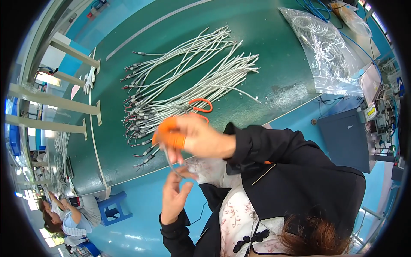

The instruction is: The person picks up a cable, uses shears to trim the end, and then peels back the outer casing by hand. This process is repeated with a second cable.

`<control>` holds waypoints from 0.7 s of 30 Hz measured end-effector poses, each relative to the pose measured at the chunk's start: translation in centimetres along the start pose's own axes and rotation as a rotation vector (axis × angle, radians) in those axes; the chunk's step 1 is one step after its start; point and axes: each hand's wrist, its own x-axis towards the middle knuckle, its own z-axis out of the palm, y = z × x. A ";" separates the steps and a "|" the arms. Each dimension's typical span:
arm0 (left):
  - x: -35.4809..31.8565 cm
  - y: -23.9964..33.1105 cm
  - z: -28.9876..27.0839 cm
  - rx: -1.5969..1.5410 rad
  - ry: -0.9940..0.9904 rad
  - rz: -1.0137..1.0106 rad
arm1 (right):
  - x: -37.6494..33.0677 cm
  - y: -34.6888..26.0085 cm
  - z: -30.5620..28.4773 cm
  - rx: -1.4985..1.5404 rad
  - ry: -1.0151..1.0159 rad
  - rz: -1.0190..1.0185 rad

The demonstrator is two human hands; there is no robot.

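Closest to us, black jacket sleeves (280,143) reach in, and here's our left hand (176,196), thumb standing apart, its other fingers bunched at the lower end of a thin grey strand (168,157); blur there means we can't tell whether they grip it. Just above, our right hand (199,135) has its fingers closed around an orange item (172,139), smeared by blur, so we can't make out its kind. The strand runs between the two hands, over the near part of the green counter (274,73). Right beyond, we spot orange-handled scissors (201,100) lying against the big spread of pale cables (205,85), and what a spread: two loose bunches fanning up to the right, dark end pieces (137,109) on the left with little red wires poking out! Over to the right, a clear plastic bag (329,47) full of coils sits near the counter's edge. Farther out we've got a long ruler (152,25) along the far side, a white glove (89,81) by the left-hand posts, and, away left, seated co-workers (77,218) beside a blue stool (114,209).
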 end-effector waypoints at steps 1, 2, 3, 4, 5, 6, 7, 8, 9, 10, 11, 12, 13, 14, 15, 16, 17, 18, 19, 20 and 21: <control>0.1 -0.5 -0.9 0.050 -0.096 -0.094 | 0.4 -1.1 -0.9 -0.041 0.117 -0.085; 0.3 -0.8 -2.1 0.099 -0.191 -0.190 | 0.6 -2.0 -2.0 -0.080 0.234 -0.170; 0.5 -0.9 -3.3 0.147 -0.283 -0.289 | 0.6 -2.7 -3.4 -0.058 0.294 -0.185; 1.0 -0.7 -4.6 0.147 -0.269 -0.293 | 0.3 -3.2 -5.0 -0.035 0.354 -0.198; 1.9 -0.3 -6.1 0.185 -0.221 -0.281 | -0.2 -3.8 -6.5 -0.061 0.408 -0.211; 2.7 0.1 -7.4 0.220 -0.170 -0.271 | -0.8 -4.3 -7.9 -0.088 0.459 -0.220; 3.7 0.7 -8.5 0.342 -0.164 -0.248 | -1.5 -4.6 -9.2 -0.103 0.494 -0.230; 5.1 1.2 -9.4 0.463 -0.160 -0.225 | -1.9 -4.9 -10.4 -0.119 0.529 -0.240; 6.7 1.2 -10.1 0.553 -0.136 -0.085 | -2.1 -5.3 -11.3 -0.119 0.513 -0.227; 8.2 1.5 -10.5 0.646 -0.114 0.052 | -2.1 -5.8 -12.0 -0.142 0.543 -0.263; 10.1 1.9 -10.4 0.701 -0.098 0.121 | -2.0 -6.0 -13.0 -0.169 0.578 -0.299; 11.7 3.3 -10.4 0.770 -0.073 0.185 | -1.3 -6.8 -14.0 -0.158 0.556 -0.283; 14.3 3.5 -9.9 0.814 -0.043 0.342 | -0.5 -7.7 -15.7 -0.202 0.507 -0.355; 16.7 4.2 -9.4 0.852 -0.002 0.445 | 0.5 -8.6 -17.4 -0.243 0.449 -0.422; 19.4 5.4 -8.4 0.955 0.076 0.618 | 1.2 -10.4 -19.0 -0.246 0.452 -0.415; 21.5 6.1 -7.5 1.054 0.157 0.791 | 2.0 -12.1 -20.5 -0.326 0.567 -0.428; 22.7 5.9 -7.0 1.057 0.153 0.777 | 2.4 -12.7 -21.5 -0.400 0.678 -0.433; 24.1 5.4 -6.3 1.076 0.248 0.819 | 1.9 -12.9 -21.8 -0.402 0.683 -0.425; 24.7 4.9 -5.8 1.095 0.344 0.859 | 1.0 -12.9 -21.7 -0.461 0.721 -0.331; 24.9 4.3 -4.7 1.089 0.338 0.857 | 0.1 -12.9 -22.1 -0.520 0.761 -0.241; 24.0 3.5 -3.6 0.979 0.147 0.774 | -1.0 -12.4 -21.9 -0.573 0.796 -0.140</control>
